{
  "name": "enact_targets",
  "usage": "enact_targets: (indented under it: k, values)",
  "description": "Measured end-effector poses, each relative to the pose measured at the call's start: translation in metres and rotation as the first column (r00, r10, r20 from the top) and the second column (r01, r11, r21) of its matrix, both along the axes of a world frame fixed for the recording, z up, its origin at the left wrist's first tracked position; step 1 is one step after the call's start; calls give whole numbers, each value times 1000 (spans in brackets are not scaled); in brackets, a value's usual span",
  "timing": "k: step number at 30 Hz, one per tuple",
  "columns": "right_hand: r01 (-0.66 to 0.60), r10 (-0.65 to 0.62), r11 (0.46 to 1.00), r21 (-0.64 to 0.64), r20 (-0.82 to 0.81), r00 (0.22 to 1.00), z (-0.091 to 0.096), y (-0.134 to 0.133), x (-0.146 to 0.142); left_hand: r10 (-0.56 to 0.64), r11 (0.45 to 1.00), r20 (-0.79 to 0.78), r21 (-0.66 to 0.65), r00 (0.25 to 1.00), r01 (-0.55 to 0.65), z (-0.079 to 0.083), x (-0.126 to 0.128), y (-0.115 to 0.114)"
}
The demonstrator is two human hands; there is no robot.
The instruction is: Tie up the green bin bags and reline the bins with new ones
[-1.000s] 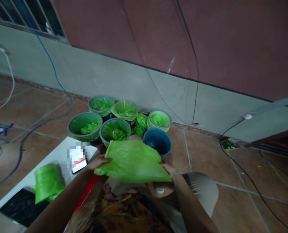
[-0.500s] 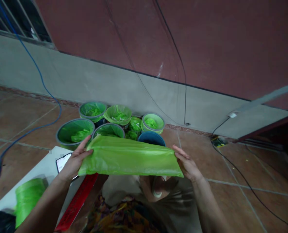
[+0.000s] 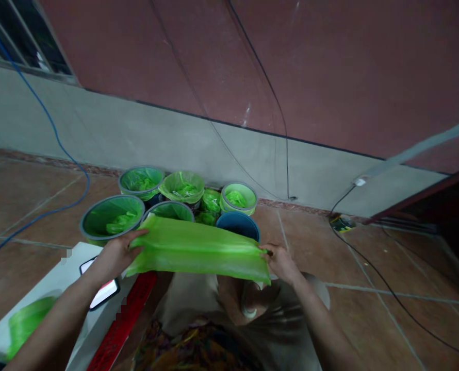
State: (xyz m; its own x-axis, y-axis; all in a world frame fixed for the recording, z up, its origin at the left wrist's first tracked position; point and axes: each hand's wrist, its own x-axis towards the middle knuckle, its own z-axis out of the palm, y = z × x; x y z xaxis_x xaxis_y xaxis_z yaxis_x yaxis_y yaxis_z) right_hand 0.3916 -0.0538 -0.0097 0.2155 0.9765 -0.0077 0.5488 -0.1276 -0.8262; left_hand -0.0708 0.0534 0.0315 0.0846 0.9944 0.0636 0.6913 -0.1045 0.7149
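A flat, folded green plastic bag (image 3: 202,250) is stretched sideways above my lap, held between both hands. My left hand (image 3: 118,253) pinches its left end, fingers over the near edge. At the other end, my right hand (image 3: 280,262) grips the edge between thumb and fingers. Just beyond the bag stands a blue bucket (image 3: 238,224), its lower part hidden behind the plastic. A grey-rimmed bucket (image 3: 171,209) with a green liner is also partly covered by the bag.
Several lined buckets, among them one at the left (image 3: 111,216), stand by the wall with green plastic inside. A white board (image 3: 55,288) at my left carries a phone (image 3: 104,293), a green roll (image 3: 30,322) and a red strip (image 3: 123,322). Cables cross the tiled floor.
My right hand has moved inward and its fingers have closed on the bag's edge. The bag's right end has shifted left with it. The whole view has turned slightly.
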Motion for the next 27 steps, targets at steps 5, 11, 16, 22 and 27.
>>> enact_targets:
  k: [5, 11, 16, 22, 27]
  values:
    - [-3, -6, 993, 115, 79, 997, 22, -5, -1, -44, 980, -114, 187, 993, 65, 9, -5, -2]
    - [199, -154, 979, 41, -489, 859, 31, -7, -8, 62, 996, 456, -82, 888, -27, 24, -2, -15]
    - [227, -180, 973, 39, -487, 855, 8, 6, -17, 98, 992, 325, -106, 941, -67, 5, 1, -15]
    - [111, -101, 990, 81, -126, 987, -60, 11, -38, 108, 994, -113, 10, 988, -107, -49, -5, -17]
    - [116, -121, 992, -56, -86, 989, -107, 12, -95, 108, 987, -200, -91, 974, -129, -88, 9, -22]
